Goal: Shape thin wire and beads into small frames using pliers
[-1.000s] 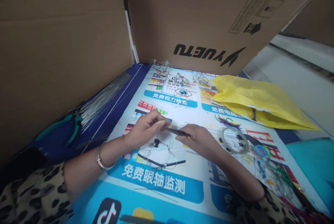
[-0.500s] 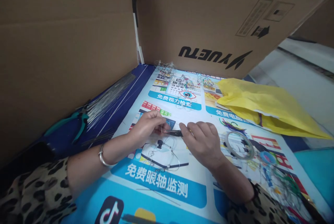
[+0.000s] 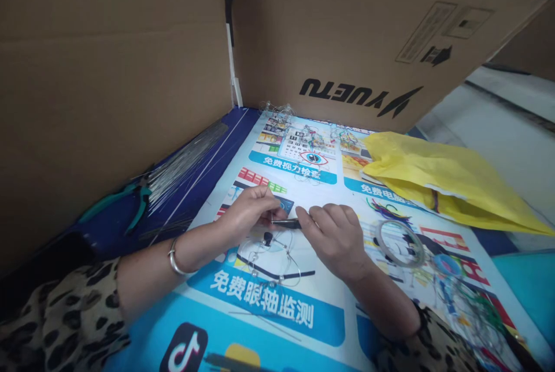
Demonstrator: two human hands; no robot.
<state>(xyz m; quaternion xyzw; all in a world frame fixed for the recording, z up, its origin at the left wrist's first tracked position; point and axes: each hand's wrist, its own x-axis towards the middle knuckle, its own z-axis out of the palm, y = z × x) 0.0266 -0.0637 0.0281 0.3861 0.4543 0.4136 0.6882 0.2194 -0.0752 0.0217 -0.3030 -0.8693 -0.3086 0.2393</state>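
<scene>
My left hand (image 3: 255, 210) is closed in a pinch on a thin wire near the middle of the printed sheet. From the right, my right hand (image 3: 333, 236) wraps round a pair of dark pliers (image 3: 287, 223), whose narrow tips reach the wire at my left fingertips. Below both hands hangs or lies a looped wire piece with small round beads (image 3: 281, 277); whether it joins the pinched wire is hard to tell. Most of the pliers' handles are hidden in my right palm.
Teal-handled pliers (image 3: 141, 210) and a bundle of straight wires (image 3: 186, 158) lie left. Right are a yellow bag (image 3: 433, 170), a tape roll (image 3: 399, 244) and tangled coloured wires (image 3: 472, 308). Cardboard walls (image 3: 347, 25) stand behind. Beaded wire pieces (image 3: 277, 111) lie at the back.
The pliers have turned slightly in my right hand and their jaws look narrower. Both hands stay close together, and the whole view has shifted a little.
</scene>
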